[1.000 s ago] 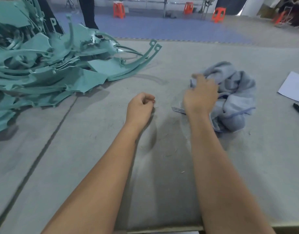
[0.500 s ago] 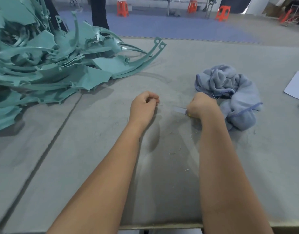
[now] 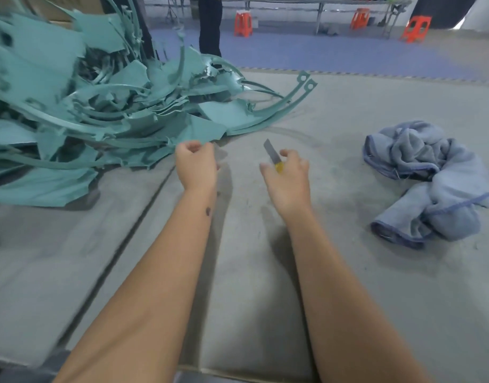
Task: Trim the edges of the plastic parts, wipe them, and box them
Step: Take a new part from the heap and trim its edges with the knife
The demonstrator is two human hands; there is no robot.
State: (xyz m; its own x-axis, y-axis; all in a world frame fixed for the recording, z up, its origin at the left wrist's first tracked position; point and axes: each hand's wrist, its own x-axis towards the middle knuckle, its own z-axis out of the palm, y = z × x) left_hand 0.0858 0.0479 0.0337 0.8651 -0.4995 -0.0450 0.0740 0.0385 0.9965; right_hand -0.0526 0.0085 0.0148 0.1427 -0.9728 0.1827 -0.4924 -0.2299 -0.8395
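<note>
A big heap of teal plastic parts (image 3: pixel 99 106) with ragged edges covers the left and back of the grey table (image 3: pixel 348 286). My right hand (image 3: pixel 289 181) holds a utility knife (image 3: pixel 273 157) with a yellow handle, its grey blade pointing up and away, lifted above the table's middle. My left hand (image 3: pixel 196 167) hovers just left of it, close to the heap's near edge, fingers curled and holding nothing that I can see. A crumpled blue cloth (image 3: pixel 431 178) lies to the right of my right hand.
A dark seam (image 3: pixel 121 244) runs across the table surface under my left forearm. Beyond the table are a blue floor mat, orange stools (image 3: pixel 242 23) and a standing person's legs (image 3: pixel 210 26).
My right hand left the cloth, closed on the knife lying on the table and lifted it, blade up. My left hand shifted toward the plastic heap. The head view moved left.
</note>
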